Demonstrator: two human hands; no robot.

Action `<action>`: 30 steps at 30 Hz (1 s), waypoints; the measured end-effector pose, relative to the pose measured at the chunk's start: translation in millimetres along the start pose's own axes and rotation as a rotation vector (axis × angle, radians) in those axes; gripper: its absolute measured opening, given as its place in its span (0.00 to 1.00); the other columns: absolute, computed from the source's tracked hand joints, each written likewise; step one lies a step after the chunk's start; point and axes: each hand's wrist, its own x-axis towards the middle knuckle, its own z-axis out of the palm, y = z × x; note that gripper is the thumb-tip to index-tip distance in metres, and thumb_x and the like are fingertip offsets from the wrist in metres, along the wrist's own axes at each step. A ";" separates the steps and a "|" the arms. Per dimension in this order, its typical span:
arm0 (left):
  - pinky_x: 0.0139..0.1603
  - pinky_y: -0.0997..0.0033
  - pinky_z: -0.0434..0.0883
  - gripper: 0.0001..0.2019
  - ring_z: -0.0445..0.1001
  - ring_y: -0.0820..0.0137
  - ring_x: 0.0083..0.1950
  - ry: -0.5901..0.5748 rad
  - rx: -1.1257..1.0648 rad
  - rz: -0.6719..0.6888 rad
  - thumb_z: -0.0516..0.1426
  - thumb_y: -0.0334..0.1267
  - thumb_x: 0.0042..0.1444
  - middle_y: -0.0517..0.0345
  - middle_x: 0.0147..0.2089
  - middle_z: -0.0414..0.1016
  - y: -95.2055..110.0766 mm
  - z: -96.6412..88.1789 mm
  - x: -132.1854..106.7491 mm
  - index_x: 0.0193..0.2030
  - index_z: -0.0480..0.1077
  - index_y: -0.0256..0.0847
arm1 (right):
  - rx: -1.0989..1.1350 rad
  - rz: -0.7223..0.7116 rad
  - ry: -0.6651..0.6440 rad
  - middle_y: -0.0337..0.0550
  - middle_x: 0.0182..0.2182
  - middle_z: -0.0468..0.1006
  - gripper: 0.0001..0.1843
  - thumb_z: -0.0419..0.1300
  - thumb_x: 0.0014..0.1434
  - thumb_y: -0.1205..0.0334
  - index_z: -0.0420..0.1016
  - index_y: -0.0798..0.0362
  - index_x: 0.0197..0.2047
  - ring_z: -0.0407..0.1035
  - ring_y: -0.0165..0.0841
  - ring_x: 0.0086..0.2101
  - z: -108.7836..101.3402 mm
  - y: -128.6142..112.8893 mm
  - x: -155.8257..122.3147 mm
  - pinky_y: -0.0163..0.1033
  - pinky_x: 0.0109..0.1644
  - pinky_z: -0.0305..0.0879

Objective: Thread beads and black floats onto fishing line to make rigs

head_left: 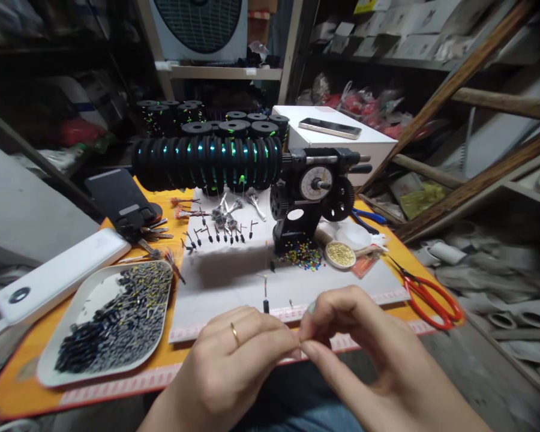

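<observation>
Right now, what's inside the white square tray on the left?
The tray holds a heap of small dark pieces with yellowish tips; the near-left corner stays bare. Whatever lies beneath the heap is covered.

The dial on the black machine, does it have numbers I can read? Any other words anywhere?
None can be read.
Dial: marks too blurred to read.
Boxes on the shelf: print too small.
Mat edge: red marks too small.

Something too small to tell between the pinched fingertips (302, 343) of both hands
</observation>
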 end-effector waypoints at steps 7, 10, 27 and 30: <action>0.30 0.76 0.73 0.09 0.77 0.72 0.29 0.272 -0.178 -0.331 0.60 0.22 0.58 0.59 0.29 0.79 9.9 6.4 -12.9 0.37 0.76 0.42 | 0.170 -0.351 0.212 0.40 0.37 0.81 0.20 0.60 0.59 0.81 0.72 0.47 0.47 0.78 0.33 0.40 23.1 15.1 -0.9 0.35 0.44 0.78; 0.28 0.76 0.72 0.10 0.75 0.72 0.29 0.255 -0.149 -0.386 0.60 0.23 0.59 0.61 0.29 0.78 10.4 3.3 -17.3 0.36 0.75 0.43 | -0.197 -0.538 0.122 0.51 0.40 0.82 0.18 0.58 0.61 0.81 0.73 0.56 0.51 0.77 0.38 0.45 20.2 15.9 -3.2 0.39 0.49 0.77; 0.41 0.80 0.73 0.11 0.77 0.74 0.38 0.164 0.109 -0.262 0.60 0.18 0.58 0.57 0.36 0.78 -4.1 -8.3 -9.5 0.39 0.75 0.38 | -0.354 -0.448 0.207 0.41 0.28 0.75 0.14 0.57 0.59 0.79 0.65 0.50 0.40 0.73 0.33 0.30 20.1 29.2 1.0 0.36 0.33 0.73; 0.40 0.75 0.73 0.10 0.75 0.72 0.37 0.110 0.234 -0.187 0.58 0.19 0.60 0.55 0.36 0.77 -3.7 -8.3 -7.8 0.41 0.74 0.36 | -0.431 -0.484 0.146 0.43 0.30 0.76 0.14 0.56 0.60 0.78 0.66 0.51 0.45 0.74 0.36 0.31 20.0 35.2 2.0 0.39 0.33 0.74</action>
